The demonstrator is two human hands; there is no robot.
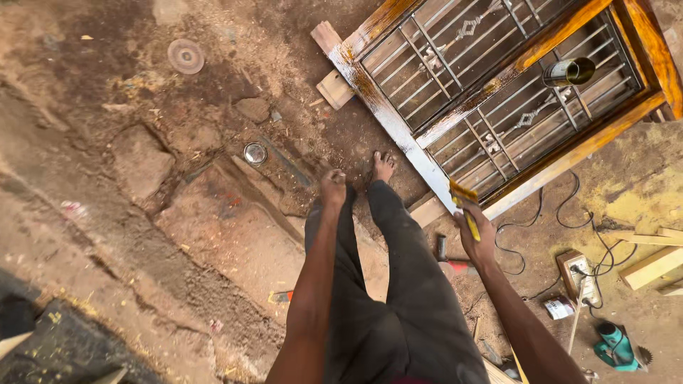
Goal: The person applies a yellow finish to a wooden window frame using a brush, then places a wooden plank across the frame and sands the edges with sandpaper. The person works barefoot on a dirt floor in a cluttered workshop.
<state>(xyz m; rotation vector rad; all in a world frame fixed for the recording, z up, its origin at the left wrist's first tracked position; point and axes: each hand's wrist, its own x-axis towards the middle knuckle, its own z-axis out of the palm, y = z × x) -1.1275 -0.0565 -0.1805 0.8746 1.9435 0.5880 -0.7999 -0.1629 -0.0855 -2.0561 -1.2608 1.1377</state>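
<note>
Right hand [478,231] is gripping a yellow-handled brush [466,203], bristles seemingly touching the window frame's [398,131] near rail just ahead, while the left hand [332,186] is hanging, loosely curled.

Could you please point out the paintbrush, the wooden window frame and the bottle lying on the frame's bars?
paintbrush [466,203], head view, on its yellow handle.
wooden window frame [388,114], head view, on its near rail.
bottle [569,71], head view, on its body.
</note>
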